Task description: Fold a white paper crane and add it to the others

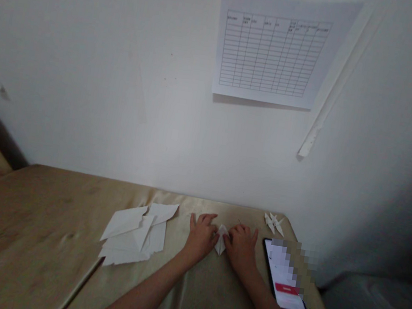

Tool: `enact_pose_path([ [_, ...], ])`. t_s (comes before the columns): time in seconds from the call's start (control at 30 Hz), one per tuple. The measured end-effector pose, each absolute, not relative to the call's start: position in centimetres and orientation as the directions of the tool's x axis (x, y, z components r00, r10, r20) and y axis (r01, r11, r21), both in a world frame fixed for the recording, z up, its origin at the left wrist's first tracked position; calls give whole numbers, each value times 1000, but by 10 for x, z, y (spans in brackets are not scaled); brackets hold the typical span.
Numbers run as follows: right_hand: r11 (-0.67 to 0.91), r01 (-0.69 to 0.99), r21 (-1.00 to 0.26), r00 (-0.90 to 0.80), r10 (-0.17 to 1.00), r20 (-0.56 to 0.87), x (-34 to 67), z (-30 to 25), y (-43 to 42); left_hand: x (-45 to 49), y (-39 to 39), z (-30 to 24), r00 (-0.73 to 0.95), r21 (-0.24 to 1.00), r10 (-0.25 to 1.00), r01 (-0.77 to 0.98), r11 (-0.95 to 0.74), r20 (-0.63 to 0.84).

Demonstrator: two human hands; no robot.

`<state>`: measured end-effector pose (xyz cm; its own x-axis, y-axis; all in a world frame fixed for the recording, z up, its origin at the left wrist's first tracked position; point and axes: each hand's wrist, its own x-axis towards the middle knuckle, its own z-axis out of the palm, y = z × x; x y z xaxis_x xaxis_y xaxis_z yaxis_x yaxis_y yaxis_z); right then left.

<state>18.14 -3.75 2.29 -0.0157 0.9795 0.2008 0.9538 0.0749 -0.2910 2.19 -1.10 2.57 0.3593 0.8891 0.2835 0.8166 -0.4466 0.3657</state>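
Diamond of white paper (221,241) seems mid-fold near tan-covered table's (46,213) far edge — left hand (201,235) and right hand (242,241) thumbing its sides, little fingers splayed, pinch unclear; probably needs even creasing.

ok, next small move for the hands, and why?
I'd probably have the right hand press its side flat while the left hand steadies the other: their fingers sit at opposite sides of the small folded paper, and it's too small to tell whether the creases are set.
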Motion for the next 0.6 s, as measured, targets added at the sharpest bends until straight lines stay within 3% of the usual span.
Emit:
enact_pose_path([
  [0.27,34,960,-280,33,973,230,177,20,-38,24,-9,21,319,372,910,836,-402,266],
  [0.6,-100,927,-360,188,957,219,171,19,-37,26,-9,17,274,430,935,833,-348,227],
])
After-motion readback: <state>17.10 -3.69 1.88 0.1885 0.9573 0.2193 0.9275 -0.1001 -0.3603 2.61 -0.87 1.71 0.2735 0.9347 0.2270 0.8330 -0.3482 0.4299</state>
